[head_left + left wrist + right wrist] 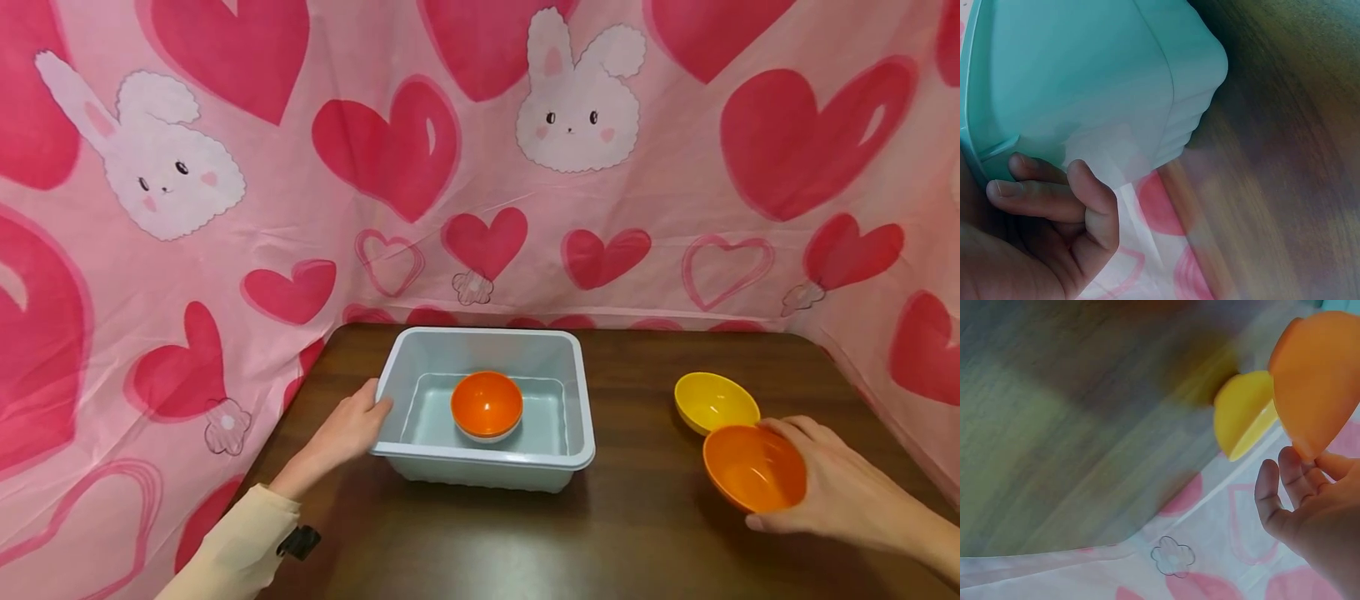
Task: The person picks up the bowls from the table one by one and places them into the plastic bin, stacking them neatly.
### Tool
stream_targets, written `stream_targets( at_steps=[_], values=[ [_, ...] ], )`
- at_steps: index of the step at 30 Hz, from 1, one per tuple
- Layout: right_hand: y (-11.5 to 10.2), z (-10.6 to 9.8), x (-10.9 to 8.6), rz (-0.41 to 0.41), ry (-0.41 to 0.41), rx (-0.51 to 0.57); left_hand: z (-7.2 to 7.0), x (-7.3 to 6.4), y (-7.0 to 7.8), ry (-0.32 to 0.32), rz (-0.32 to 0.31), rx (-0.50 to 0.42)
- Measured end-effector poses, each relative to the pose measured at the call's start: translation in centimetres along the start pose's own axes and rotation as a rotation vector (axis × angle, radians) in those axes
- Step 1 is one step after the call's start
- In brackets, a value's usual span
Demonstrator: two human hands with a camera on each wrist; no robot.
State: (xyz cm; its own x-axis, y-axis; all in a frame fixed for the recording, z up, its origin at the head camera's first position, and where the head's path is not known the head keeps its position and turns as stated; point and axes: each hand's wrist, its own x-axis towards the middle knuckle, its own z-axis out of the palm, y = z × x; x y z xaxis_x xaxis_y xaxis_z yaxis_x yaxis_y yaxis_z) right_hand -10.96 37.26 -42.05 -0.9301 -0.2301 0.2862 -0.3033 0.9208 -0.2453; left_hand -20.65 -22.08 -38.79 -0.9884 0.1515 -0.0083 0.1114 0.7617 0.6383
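Observation:
My left hand (pixel 358 422) holds the left rim of a pale grey-blue plastic basin (pixel 480 475), thumb over the edge. In the left wrist view, its curled fingers (pixel 1094 206) lie against the basin's outer wall (pixel 1085 75), under the rim. An orange bowl (pixel 486 402) stands inside the basin, with a whitish edge showing beneath it. At the right, my right hand (pixel 840 483) grips another orange bowl (pixel 753 468) by its right side, tilted above the table. Just behind that bowl, a yellow bowl (pixel 716 404) rests on the table; the orange one partly overlaps it.
The dark wood-look table (pixel 630 533) carries all of this. Pink cloth (pixel 480 183) printed with hearts and rabbits hangs behind the table and along both its sides. A small black object (pixel 298 542) sits at the left sleeve's cuff.

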Motion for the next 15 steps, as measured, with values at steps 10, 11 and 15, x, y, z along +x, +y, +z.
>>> stream_targets(
  at_steps=[10,11,15],
  values=[
    [-2.2,-1.5,1.0,-0.041,0.018,-0.007,-0.1,-0.2,-0.1,-0.019,-0.004,-0.014],
    [-2.4,-1.7,1.1,-0.043,0.020,-0.009,-0.1,-0.2,0.0,-0.022,-0.004,-0.015],
    [-2.9,-2.5,1.7,-0.057,0.024,-0.015,-0.1,-0.1,0.0,-0.025,-0.001,-0.012]
  ],
)
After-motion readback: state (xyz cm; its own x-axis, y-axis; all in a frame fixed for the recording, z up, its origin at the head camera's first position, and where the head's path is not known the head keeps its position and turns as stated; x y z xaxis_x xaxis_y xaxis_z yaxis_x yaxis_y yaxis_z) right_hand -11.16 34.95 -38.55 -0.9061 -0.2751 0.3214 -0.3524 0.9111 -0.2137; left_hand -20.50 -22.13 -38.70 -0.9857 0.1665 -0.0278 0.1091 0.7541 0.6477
